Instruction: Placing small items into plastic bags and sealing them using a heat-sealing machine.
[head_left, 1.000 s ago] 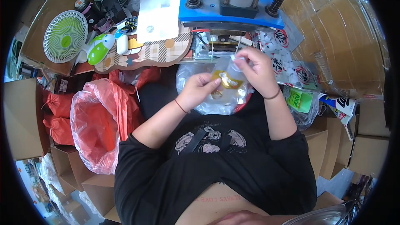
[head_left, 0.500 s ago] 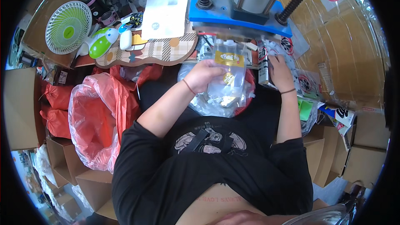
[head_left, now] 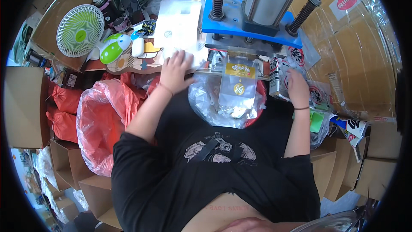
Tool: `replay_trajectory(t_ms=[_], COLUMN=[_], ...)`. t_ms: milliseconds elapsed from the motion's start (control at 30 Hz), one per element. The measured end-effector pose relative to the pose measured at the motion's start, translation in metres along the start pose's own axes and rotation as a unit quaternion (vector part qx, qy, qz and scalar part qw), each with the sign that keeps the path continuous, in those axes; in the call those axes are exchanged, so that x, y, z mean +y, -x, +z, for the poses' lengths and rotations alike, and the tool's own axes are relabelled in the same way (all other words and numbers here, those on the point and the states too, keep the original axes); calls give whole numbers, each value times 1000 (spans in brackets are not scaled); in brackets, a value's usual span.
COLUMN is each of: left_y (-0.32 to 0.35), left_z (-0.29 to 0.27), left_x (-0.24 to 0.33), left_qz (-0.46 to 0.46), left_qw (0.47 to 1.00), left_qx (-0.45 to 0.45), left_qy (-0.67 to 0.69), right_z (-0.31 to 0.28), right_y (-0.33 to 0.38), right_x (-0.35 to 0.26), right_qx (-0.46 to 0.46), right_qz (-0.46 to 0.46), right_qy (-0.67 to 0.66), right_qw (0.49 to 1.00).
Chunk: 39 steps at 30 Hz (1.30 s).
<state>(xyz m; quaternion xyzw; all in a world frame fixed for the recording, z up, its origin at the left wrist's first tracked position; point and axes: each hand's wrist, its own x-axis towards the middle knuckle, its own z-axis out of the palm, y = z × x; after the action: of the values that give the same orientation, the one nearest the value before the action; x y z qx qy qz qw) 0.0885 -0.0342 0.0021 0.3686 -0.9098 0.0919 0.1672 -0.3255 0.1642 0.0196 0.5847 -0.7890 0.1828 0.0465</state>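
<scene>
Cluttered bench [head_left: 128, 62], blue press [head_left: 253, 25], cardboard boxes [head_left: 25, 103] around.

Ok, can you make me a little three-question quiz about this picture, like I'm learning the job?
1. True or false: the left hand rests on the stack of white bags.
2. Which thing hangs under the blue press? A) a clear pouch with a yellow label B) a red cup C) a book
3. Fill in: the small fan at the upper left is white and ____.

Key: 1 true. 2 A, the pouch. 3 green.
</scene>
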Motion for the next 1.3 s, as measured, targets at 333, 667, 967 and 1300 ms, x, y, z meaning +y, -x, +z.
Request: replay_trajectory(t_ms=[333,667,967,1300], left_y=[15,18,-22,-73], left_z=[-31,-28,-11,-15], left_x=[63,141,125,38], left_qz=[-195,-137,-212,-361], left_qw=[763,525,431,783], left_qx=[-111,-277,-273,-59], left_qy=[606,793,833,503], right_z=[-43,-58,-50,-43], right_y=[4,-12,-5,26], right_x=[-126,-123,-68,-97], right_qx=[-18,-128,43,-111], right_qz=[-185,-184,-122,25], right_qy=[-307,-322,-195,-332], right_qw=[934,920,972,936])
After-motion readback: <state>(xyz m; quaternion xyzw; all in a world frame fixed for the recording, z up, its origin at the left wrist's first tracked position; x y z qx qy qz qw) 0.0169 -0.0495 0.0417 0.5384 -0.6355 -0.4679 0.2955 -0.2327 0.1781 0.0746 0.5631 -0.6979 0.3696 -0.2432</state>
